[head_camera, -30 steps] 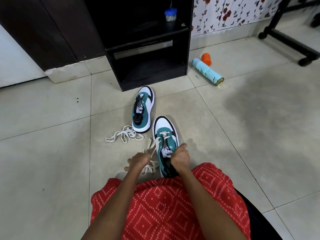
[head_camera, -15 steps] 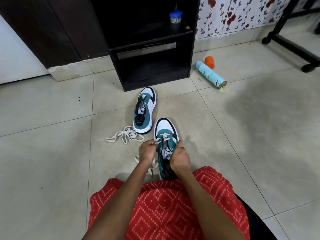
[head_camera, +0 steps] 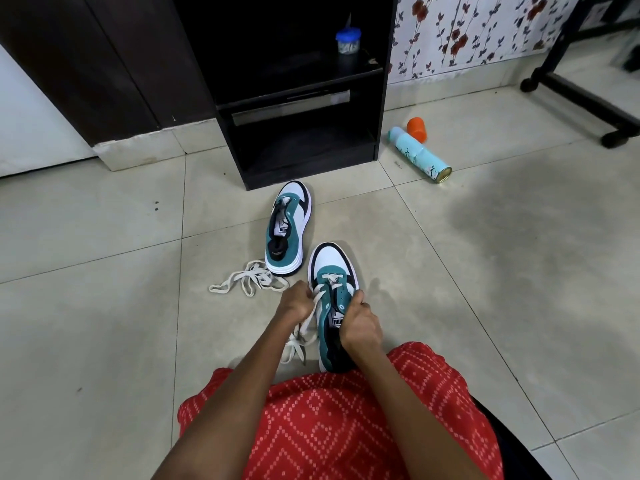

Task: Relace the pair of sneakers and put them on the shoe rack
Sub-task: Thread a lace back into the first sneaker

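Teal near sneaker [head_camera: 330, 259] lies toe toward rack [head_camera: 379, 109]; left fingers [head_camera: 305, 293] pinch its lace [head_camera: 306, 325]; right fingers [head_camera: 358, 298] clamp its side.

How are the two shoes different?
The near sneaker has a lace partly threaded near its toe. The far sneaker looks unlaced, and a loose lace lies on the floor beside it. The left hand pinches the near sneaker's lace and the right hand grips that shoe; nobody touches the far sneaker. Both are teal, white and black, with toes toward the rack.

garment [head_camera: 332, 427]: red, white dotted diamond pattern | arms [head_camera: 242, 393]: bare, sleeveless
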